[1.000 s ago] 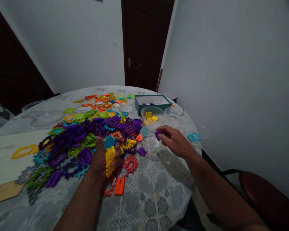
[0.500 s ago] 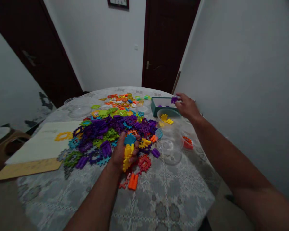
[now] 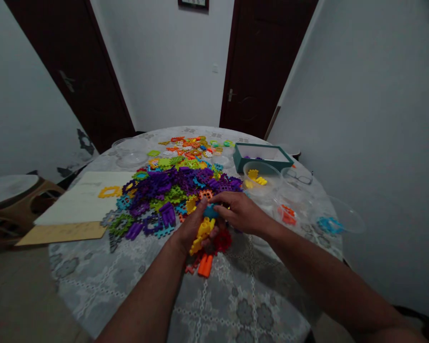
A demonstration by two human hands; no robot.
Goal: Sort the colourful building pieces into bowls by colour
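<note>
My left hand (image 3: 188, 232) is closed around several plastic building pieces, among them a yellow building piece (image 3: 203, 233) and a blue building piece (image 3: 210, 211). Reaching in from the right, my right hand (image 3: 245, 212) has its fingers bent together at the blue piece, touching it. Behind both hands spreads a pile of purple, green and blue interlocking pieces (image 3: 160, 186). Below my left hand lie an orange piece (image 3: 205, 265) and a red gear-shaped piece (image 3: 222, 239), the latter partly hidden.
A teal box (image 3: 262, 164) holds a few purple pieces. Clear bowls stand at the right: one (image 3: 262, 190) with yellow pieces, one with red pieces (image 3: 288, 214), one with blue pieces (image 3: 329, 225). Eyeglasses (image 3: 303, 179) lie behind them. White paper (image 3: 78, 200) lies left.
My right hand has come back from beside the teal box to my left hand, and the purple piece it held is no longer seen in it. The view has shifted slightly right.
</note>
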